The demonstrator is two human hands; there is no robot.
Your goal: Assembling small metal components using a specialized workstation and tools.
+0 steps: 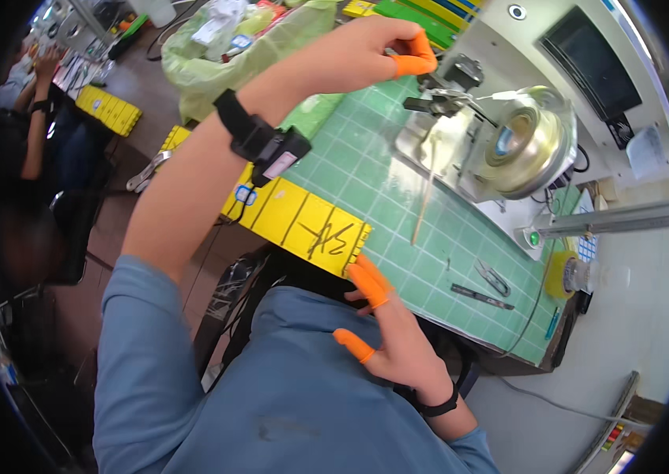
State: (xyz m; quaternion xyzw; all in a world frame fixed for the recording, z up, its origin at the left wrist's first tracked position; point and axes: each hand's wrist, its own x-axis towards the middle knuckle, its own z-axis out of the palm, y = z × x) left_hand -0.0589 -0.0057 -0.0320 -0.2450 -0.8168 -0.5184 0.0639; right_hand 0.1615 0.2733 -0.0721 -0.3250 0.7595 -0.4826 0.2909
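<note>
My left hand (378, 55) reaches far forward over the mat, beside the small metal clamp (445, 99) of a bench machine. Orange finger cots cover its fingertips, which are curled together in a pinch. Whatever lies between them, if anything, is hidden or too small to name. Close to my body, my right hand (401, 340) has its thumb and fingers apart, also in orange cots, and nothing shows in it. Its fingertips are at the end of a yellow slotted strip (295, 217) with black handwriting, lying along the table's near edge; whether they touch it I cannot tell.
A round clear spool (520, 146) sits on the machine at the right. On the green gridded mat (397, 189) lie a thin wooden stick (427, 193), tweezers (492, 278) and a dark knife (482, 296). A pale green bag (200, 75) stands at the far left; a person (34, 134) sits beyond.
</note>
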